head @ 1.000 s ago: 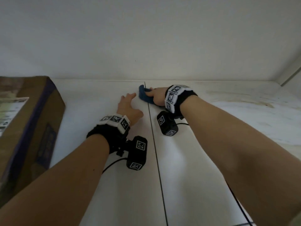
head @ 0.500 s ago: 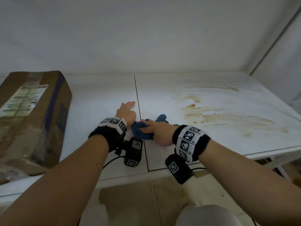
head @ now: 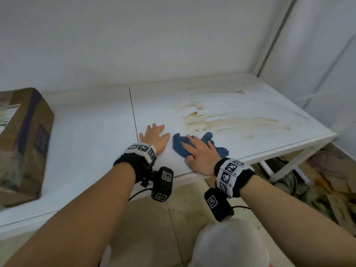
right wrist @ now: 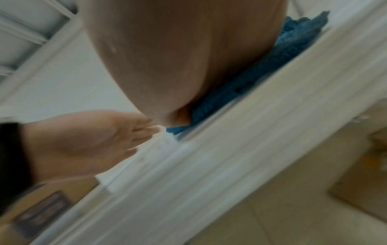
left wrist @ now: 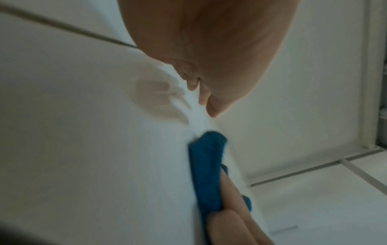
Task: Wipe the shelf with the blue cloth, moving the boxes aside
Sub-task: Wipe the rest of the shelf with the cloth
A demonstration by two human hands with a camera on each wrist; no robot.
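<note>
Since a second ago my right hand (head: 200, 151) has dragged the crumpled blue cloth (head: 181, 146) from the back of the white shelf (head: 86, 132) to its front edge, fingers flat, pressing it. Left hand (head: 155, 137) rests spread beside it. Brown cardboard box (head: 25, 139) sits far left.

box (head: 23, 143) blocks left, shelf (head: 250, 105) right open

Soft, even indoor light; head view sharp, both wrist views smeared.

The white shelf (head: 86, 132) glows brightest near its front edge, with only faint shadow under the left hand (head: 154, 136). Straight lines bow toward the head view's corners (wide-angle lens). Both wrist views are dim and greyish, and the shelf's front edge streaks with motion blur in the right one.
</note>
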